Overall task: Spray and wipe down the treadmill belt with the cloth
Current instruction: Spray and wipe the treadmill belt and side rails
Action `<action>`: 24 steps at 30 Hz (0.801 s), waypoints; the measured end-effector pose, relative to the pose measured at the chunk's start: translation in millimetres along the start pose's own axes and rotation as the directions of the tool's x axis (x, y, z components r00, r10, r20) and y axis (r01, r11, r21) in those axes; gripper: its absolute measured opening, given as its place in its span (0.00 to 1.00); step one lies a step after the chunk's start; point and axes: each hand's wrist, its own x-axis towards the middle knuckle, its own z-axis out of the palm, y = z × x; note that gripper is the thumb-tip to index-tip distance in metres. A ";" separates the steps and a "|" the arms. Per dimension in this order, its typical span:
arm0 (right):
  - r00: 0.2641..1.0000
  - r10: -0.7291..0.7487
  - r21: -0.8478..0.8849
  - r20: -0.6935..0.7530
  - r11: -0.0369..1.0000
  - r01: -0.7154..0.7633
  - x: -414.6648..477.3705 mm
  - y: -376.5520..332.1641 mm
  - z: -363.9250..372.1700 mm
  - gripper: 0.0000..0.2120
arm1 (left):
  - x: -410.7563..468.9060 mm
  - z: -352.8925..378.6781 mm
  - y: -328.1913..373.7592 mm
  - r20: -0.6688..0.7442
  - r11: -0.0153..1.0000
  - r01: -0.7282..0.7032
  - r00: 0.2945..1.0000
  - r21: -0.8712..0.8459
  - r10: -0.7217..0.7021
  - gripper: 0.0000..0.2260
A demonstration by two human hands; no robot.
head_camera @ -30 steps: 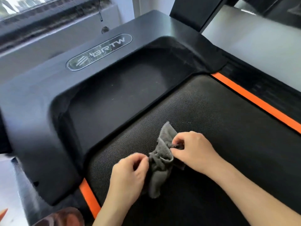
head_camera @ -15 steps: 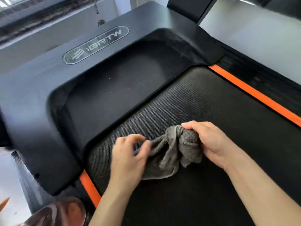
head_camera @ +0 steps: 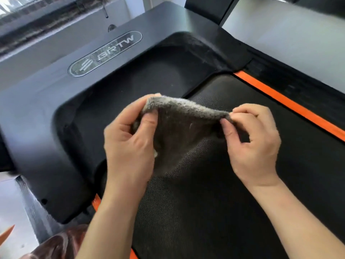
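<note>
Lifted off the belt, the cloth is now pinched between left hand and right hand, below the BRTW badge.

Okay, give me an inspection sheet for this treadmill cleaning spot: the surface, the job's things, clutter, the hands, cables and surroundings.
Surface: black textured belt with orange side strips; pale dust on the black motor cover.
Job's things: grey cloth held up, stretched between both hands; no spray bottle seen.
Clutter: shiny brown thing at the lower left, cannot tell what it is.
Grippers: left hand grips one cloth corner; right hand pinches the opposite corner.
Cables: nothing seen.
Surroundings: window ledge beyond the cover; pale wall on the right.
</note>
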 end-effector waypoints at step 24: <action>0.836 0.457 -0.182 0.303 0.889 -0.420 -39.1 83.1 26.9 0.09 | -91.3 24.7 -165.8 0.579 0.475 -0.519 0.815 0.710 0.024 0.18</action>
